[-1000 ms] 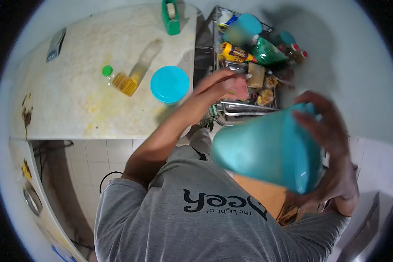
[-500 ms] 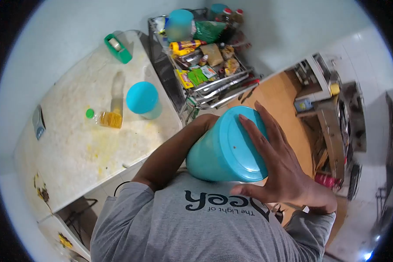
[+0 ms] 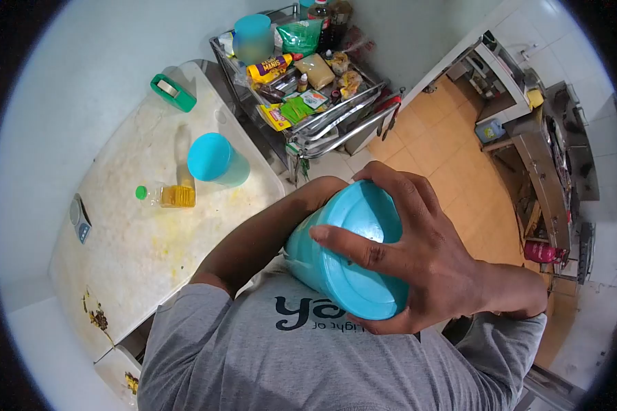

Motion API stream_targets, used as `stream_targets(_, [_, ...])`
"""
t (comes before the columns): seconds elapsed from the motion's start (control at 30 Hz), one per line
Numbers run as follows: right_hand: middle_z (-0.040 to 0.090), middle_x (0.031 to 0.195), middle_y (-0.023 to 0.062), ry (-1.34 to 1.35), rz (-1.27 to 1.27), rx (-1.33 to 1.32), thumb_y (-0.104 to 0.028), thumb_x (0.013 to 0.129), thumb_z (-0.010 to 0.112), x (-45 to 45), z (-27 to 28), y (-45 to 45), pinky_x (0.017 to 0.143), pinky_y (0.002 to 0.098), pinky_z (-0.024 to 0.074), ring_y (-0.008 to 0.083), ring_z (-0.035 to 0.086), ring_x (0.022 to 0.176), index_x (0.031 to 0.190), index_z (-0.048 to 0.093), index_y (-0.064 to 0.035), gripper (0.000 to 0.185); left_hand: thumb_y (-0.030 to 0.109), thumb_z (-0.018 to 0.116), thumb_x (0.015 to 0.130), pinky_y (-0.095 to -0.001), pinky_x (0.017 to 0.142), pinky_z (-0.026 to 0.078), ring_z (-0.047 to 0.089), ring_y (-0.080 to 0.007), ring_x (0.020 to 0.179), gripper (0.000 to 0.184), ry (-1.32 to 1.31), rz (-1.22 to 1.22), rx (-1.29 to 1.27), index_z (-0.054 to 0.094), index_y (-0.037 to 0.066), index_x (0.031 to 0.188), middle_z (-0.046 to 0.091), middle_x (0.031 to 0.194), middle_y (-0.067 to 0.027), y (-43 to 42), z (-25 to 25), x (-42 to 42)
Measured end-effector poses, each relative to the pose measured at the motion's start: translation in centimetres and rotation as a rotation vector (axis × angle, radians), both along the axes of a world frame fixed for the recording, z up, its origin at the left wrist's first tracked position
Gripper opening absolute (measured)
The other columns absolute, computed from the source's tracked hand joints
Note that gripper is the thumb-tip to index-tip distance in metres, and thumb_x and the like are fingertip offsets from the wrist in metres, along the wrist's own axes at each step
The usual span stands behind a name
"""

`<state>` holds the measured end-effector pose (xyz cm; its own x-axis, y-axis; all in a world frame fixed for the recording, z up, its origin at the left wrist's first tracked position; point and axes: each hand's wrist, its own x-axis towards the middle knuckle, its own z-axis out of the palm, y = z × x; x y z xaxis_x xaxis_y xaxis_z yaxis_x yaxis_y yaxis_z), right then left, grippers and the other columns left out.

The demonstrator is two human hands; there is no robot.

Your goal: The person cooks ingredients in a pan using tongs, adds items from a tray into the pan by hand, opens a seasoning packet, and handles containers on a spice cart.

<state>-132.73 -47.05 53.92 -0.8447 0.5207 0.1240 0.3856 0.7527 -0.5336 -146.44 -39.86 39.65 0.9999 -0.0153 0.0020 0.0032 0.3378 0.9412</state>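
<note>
Close to my chest is a turquoise container (image 3: 306, 248), tilted with its round lid (image 3: 369, 291) facing up toward the camera. My right hand (image 3: 418, 250) is spread across that lid, its thumb and fingers curled over the rim and gripping it. My left forearm (image 3: 260, 222) reaches behind the container; the fingers of my left hand are hidden there. On the white table, a second turquoise container (image 3: 216, 161) stands upright. Beside it lies a clear bottle (image 3: 175, 196) of yellow liquid with a green cap.
A green tape dispenser (image 3: 173, 94) and a grey scale (image 3: 80, 219) are on the white table (image 3: 130, 151). A metal rack (image 3: 336, 137) holds packets, bottles and a turquoise-lidded container (image 3: 253, 41). Wooden cabinetry (image 3: 538, 171) and a pink object (image 3: 541, 252) are at the right.
The held container has come upright from lying sideways and moved left. My right hand has shifted from its end to across the lid. My left hand has gone from near the rack to behind the container.
</note>
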Motion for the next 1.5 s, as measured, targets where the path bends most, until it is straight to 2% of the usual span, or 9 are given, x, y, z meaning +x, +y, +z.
stream_targets(0.27, [0.036, 0.123, 0.0278, -0.003, 0.223, 0.003, -0.044, 0.049, 0.074, 1.9, -0.1, 2.3, 0.084, 0.0495, 0.0382, 0.041, 0.042, 0.104, 0.117, 0.058, -0.0272, 0.072, 0.051, 0.026, 0.091, -0.0322, 0.084, 0.044, 0.058, -0.0186, 0.096, 0.059, 0.072, -0.169, 0.102, 0.054, 0.002, 0.109, 0.057, 0.105, -0.0126, 1.4, 1.7, 1.9])
stream_targets(0.47, [0.051, 0.111, 0.0186, 0.284, 0.501, 0.094, -0.045, 0.069, 0.064, 2.9, -0.4, 5.3, 0.083, 0.0453, 0.0401, 0.0331, 0.047, 0.099, 0.114, 0.06, -0.0251, 0.049, 0.054, 0.024, 0.091, -0.0316, 0.084, 0.044, 0.059, -0.0189, 0.095, 0.064, 0.102, -0.107, 0.137, 0.054, 0.001, 0.108, 0.058, 0.104, -0.0132, 2.7, 2.3, 1.2])
stream_targets(0.57, [0.048, 0.114, 0.0192, 0.964, 0.394, -0.341, -0.037, 0.084, 0.054, 2.8, -6.5, 8.3, 0.089, 0.0444, 0.0394, 0.0308, 0.047, 0.108, 0.11, 0.054, -0.0049, 0.042, 0.056, 0.023, 0.09, -0.0313, 0.083, 0.044, 0.059, -0.0191, 0.094, 0.066, 0.124, 0.141, 0.197, 0.055, 0.001, 0.108, 0.059, 0.103, -0.0135, 1.8, 2.8, -0.8])
stream_targets(0.67, [0.047, 0.118, 0.0173, 0.968, -0.373, -0.767, -0.029, 0.086, 0.054, 2.9, -21.7, 10.5, 0.093, 0.0402, 0.0373, 0.0267, 0.047, 0.109, 0.118, 0.046, -0.0041, 0.042, 0.059, 0.023, 0.089, -0.0322, 0.079, 0.045, 0.062, -0.0221, 0.088, 0.068, -0.009, 0.474, 0.241, 0.055, 0.001, 0.105, 0.062, 0.094, -0.013, 0.9, 2.9, -2.4])
stream_targets(0.83, [0.048, 0.118, 0.0172, 0.78, -0.23, -1.136, -0.028, 0.086, 0.054, 3.6, -30.6, 9.2, 0.094, 0.0393, 0.0369, 0.0257, 0.047, 0.11, 0.119, 0.047, -0.0042, 0.041, 0.062, 0.025, 0.087, -0.0355, 0.079, 0.045, 0.061, -0.0281, 0.092, 0.072, 0.047, 0.859, 0.679, 0.051, -0.002, 0.11, 0.06, 0.099, -0.0164, 0.5, 6.0, 1.4])
stream_targets(1.0, [0.048, 0.119, 0.0171, 0.671, -0.051, -1.108, -0.028, 0.086, 0.055, 5.4, -30.9, 13.0, 0.094, 0.0383, 0.0365, 0.0248, 0.046, 0.11, 0.119, 0.048, -0.0044, 0.041, 0.067, 0.036, 0.081, -0.0401, 0.085, 0.044, 0.055, -0.0301, 0.102, 0.08, -0.254, 0.935, 0.324, 0.05, -0.006, 0.112, 0.053, 0.111, -0.0196, 0.8, 6.5, 3.4])
stream_targets(1.2, [0.048, 0.12, 0.0169, 0.556, 0.095, -1.118, -0.027, 0.085, 0.056, 4.4, -31.4, 15.6, 0.095, 0.0372, 0.036, 0.0236, 0.046, 0.111, 0.119, 0.048, -0.0045, 0.041, 0.038, 0.06, 0.08, -0.0397, 0.084, 0.044, 0.056, -0.0328, 0.099, 0.049, -0.474, 0.0, 0.672, 0.052, -0.002, 0.108, 0.055, 0.108, -0.0197, 5.5, 11.0, 5.9])
stream_targets(1.3, [0.048, 0.12, 0.0169, 0.502, 0.159, -1.113, -0.027, 0.085, 0.056, 3.6, -32.5, 15.7, 0.095, 0.0366, 0.0357, 0.023, 0.046, 0.111, 0.119, 0.049, -0.0046, 0.041, 0.032, 0.063, 0.078, -0.0397, 0.08, 0.044, 0.057, -0.0316, 0.095, 0.04, -0.095, -0.368, 0.722, 0.054, 0.002, 0.102, 0.059, 0.102, -0.0171, 5.5, 12.1, 8.7])
stream_targets(1.5, [0.048, 0.121, 0.0167, 0.335, 0.318, -1.043, -0.026, 0.085, 0.057, -0.7, -35.8, 15.6, 0.096, 0.0355, 0.0352, 0.0219, 0.045, 0.112, 0.12, 0.05, -0.0047, 0.041, 0.029, 0.063, 0.078, -0.0379, 0.075, 0.046, 0.06, -0.0295, 0.089, 0.032, -0.024, -0.522, 0.665, 0.058, 0.004, 0.097, 0.063, 0.093, -0.014, 5.8, 11.4, 11.1])
